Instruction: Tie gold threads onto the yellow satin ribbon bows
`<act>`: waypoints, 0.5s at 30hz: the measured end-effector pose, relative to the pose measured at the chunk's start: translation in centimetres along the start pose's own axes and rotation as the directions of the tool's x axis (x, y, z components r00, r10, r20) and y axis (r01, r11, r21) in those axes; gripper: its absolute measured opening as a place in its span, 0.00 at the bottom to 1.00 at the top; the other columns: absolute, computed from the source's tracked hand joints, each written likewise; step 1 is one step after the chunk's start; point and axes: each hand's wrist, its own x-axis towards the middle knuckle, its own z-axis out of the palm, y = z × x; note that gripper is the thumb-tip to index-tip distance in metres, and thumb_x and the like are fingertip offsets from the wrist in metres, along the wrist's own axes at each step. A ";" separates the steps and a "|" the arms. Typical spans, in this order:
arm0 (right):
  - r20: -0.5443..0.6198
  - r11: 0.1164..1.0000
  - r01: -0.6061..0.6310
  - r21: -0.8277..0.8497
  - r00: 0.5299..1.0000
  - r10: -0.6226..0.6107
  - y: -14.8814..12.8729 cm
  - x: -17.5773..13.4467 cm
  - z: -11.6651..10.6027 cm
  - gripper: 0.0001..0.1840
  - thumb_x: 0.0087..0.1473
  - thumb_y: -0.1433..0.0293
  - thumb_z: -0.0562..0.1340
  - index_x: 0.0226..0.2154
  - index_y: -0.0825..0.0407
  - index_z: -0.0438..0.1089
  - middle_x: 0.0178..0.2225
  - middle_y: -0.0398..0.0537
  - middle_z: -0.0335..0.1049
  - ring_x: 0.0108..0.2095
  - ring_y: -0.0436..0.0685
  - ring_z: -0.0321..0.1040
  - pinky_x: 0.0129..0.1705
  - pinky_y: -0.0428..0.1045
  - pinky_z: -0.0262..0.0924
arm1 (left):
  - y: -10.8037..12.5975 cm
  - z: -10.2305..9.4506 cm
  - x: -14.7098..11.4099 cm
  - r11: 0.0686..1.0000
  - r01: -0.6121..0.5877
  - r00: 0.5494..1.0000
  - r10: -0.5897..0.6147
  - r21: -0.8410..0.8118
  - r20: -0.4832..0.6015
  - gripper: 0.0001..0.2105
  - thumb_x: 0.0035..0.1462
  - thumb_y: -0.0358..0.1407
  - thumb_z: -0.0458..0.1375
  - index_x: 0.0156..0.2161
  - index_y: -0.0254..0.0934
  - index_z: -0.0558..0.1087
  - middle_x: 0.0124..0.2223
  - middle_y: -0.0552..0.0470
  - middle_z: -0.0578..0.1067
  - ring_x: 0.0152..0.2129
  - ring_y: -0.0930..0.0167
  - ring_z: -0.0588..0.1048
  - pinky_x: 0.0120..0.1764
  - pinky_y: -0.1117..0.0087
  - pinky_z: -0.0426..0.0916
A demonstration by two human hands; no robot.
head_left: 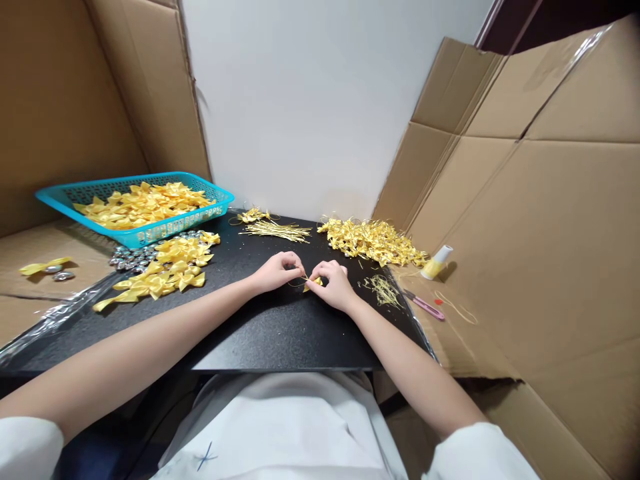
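Note:
Over the middle of the black table [280, 333], my two hands meet around a small yellow ribbon bow [313, 285]. My right hand [334, 285] is closed on the bow, its fingers covering most of it. With thumb and forefinger pinched, my left hand [280, 272] grips a thin gold cord [296, 285] that loops beside the bow. Just beyond the hands lies a bundle of straight gold cords [280, 231]. A heap of finished-looking yellow bows with cords [370, 240] is at the back right, and a tangle of cord scraps [384, 291] is near my right wrist.
A blue basket [135, 235] full of yellow bows stands at the back left. Before it are loose bows [175, 267] and silver bells or beads [133, 259]. A pink cutter [427, 307] and a thread spool [437, 262] lie right. Cardboard walls [550, 220] flank the table.

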 end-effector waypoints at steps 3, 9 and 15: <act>0.011 1.000 0.004 -0.001 1.000 -0.004 -0.1 0.0 -0.1 0.06 0.50 0.67 0.66 0.24 0.49 0.72 0.36 0.43 0.73 0.43 0.57 0.62 0.46 0.56 0.46 | 0.0 -0.2 -0.1 1.000 0.000 1.000 0.000 0.004 -0.006 0.10 0.50 0.40 0.55 0.26 0.37 0.74 0.33 0.52 0.73 0.34 0.69 0.71 0.42 0.66 0.65; -0.002 0.999 0.036 -0.029 0.999 -0.037 0.2 0.0 0.1 0.08 0.52 0.63 0.65 0.25 0.49 0.73 0.37 0.44 0.74 0.43 0.57 0.62 0.45 0.55 0.45 | 0.8 -0.5 -0.6 0.981 -0.133 0.989 0.122 0.140 0.083 0.11 0.50 0.44 0.61 0.32 0.39 0.78 0.37 0.52 0.74 0.39 0.66 0.69 0.49 0.61 0.59; 0.013 0.998 0.046 -0.034 0.999 -0.046 0.5 0.1 0.3 0.09 0.52 0.62 0.65 0.25 0.48 0.73 0.35 0.43 0.74 0.42 0.56 0.62 0.45 0.55 0.45 | 1.1 -0.8 -0.7 0.930 -0.238 0.971 0.220 0.280 0.093 0.10 0.53 0.44 0.59 0.32 0.43 0.80 0.37 0.51 0.75 0.37 0.67 0.66 0.46 0.62 0.54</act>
